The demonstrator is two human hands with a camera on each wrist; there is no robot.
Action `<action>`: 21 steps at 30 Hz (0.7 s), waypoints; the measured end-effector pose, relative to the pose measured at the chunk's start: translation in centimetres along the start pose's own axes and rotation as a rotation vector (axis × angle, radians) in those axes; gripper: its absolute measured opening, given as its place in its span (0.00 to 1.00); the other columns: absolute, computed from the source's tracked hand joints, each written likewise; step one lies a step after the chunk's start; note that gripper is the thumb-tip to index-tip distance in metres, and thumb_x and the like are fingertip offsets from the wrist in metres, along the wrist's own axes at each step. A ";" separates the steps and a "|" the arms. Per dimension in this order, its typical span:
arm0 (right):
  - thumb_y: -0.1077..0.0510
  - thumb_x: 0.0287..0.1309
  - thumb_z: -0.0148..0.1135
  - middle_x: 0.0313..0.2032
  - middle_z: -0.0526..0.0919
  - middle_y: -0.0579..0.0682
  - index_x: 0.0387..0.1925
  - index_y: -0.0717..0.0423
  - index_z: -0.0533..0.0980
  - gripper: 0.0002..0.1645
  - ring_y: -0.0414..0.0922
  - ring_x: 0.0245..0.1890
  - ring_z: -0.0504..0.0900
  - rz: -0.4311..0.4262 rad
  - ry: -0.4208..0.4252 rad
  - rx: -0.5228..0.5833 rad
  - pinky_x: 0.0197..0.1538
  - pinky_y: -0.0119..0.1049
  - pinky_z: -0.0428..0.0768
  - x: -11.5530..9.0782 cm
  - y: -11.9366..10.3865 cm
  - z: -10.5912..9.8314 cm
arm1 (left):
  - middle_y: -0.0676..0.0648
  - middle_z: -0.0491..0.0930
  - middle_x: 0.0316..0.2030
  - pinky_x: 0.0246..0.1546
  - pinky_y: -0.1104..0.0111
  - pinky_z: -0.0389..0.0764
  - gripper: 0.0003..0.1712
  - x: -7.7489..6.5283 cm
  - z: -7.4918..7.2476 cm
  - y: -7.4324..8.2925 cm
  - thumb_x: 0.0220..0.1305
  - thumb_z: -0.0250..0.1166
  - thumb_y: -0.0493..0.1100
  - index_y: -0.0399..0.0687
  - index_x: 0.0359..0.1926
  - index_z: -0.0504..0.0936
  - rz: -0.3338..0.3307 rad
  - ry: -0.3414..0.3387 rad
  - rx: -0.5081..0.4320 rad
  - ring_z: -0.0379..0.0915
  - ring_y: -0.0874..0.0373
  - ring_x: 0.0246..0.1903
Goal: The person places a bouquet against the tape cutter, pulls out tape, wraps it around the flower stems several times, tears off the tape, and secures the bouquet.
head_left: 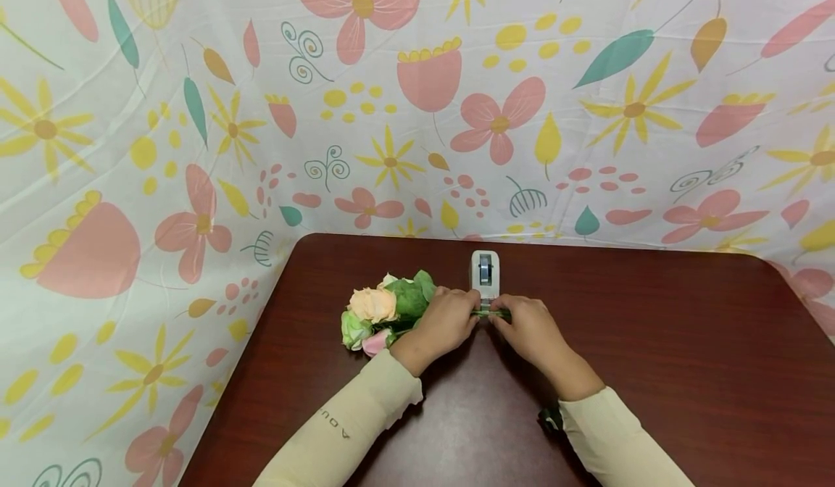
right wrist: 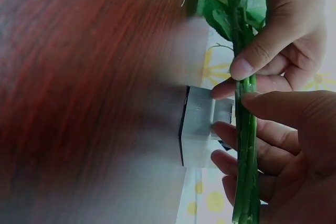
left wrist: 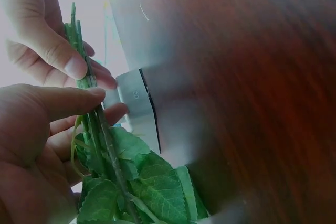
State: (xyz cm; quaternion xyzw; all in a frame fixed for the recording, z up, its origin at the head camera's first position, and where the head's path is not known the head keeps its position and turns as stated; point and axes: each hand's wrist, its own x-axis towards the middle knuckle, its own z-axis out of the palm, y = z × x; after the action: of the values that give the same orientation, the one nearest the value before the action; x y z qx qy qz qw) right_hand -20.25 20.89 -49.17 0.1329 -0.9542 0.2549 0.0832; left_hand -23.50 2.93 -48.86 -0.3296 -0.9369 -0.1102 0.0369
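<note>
A bouquet of roses (head_left: 373, 306) with cream, pale green and pink heads points to the left in the head view. My left hand (head_left: 449, 319) pinches its green stems (left wrist: 93, 121) between thumb and fingers, just below the leaves (left wrist: 157, 182). Close beside it, my right hand (head_left: 531, 330) pinches the same stems nearer their cut ends, thumb (right wrist: 262, 100) on one side and fingers behind. Just beyond the hands stands a white tape dispenser (head_left: 485, 273) with a roll of clear tape. Its grey front (right wrist: 199, 114) shows behind the stems in the right wrist view.
The dark red-brown wooden table (head_left: 652, 342) has rounded far corners. A flower-printed cloth (head_left: 417, 132) hangs behind it and along the left side. A small dark object (head_left: 550, 419) sits by the right sleeve. One thin pale strand (left wrist: 144, 12) lies on the tabletop.
</note>
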 end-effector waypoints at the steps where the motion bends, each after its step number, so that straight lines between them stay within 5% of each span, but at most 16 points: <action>1: 0.60 0.60 0.71 0.38 0.89 0.53 0.38 0.55 0.84 0.05 0.53 0.41 0.87 0.003 -0.003 0.004 0.50 0.54 0.79 -0.1 0.0 0.0 | 0.57 0.86 0.34 0.49 0.64 0.71 0.06 -0.1 0.0 0.0 0.68 0.68 0.46 0.54 0.40 0.78 0.005 0.003 -0.004 0.83 0.61 0.39; 16: 0.63 0.57 0.72 0.34 0.86 0.48 0.36 0.54 0.80 0.07 0.45 0.34 0.84 -0.052 0.016 0.036 0.38 0.43 0.80 -1.1 -0.5 0.0 | 0.58 0.78 0.31 0.55 0.60 0.75 0.10 -1.2 0.3 0.1 0.68 0.68 0.45 0.54 0.35 0.73 0.061 0.037 0.002 0.80 0.63 0.34; 21: 0.64 0.60 0.69 0.35 0.85 0.50 0.37 0.56 0.79 0.06 0.51 0.38 0.86 -0.098 0.006 -0.006 0.47 0.51 0.80 -1.5 -0.7 0.0 | 0.55 0.84 0.37 0.65 0.56 0.73 0.08 -1.4 0.3 0.3 0.69 0.67 0.45 0.53 0.39 0.74 0.053 0.008 0.028 0.79 0.60 0.60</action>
State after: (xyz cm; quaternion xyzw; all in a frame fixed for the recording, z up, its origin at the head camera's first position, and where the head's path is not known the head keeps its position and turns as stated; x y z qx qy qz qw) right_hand -18.63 20.56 -49.18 0.1786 -0.9470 0.2479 0.0988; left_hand -22.23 2.36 -49.32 -0.3533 -0.9292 -0.0975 0.0483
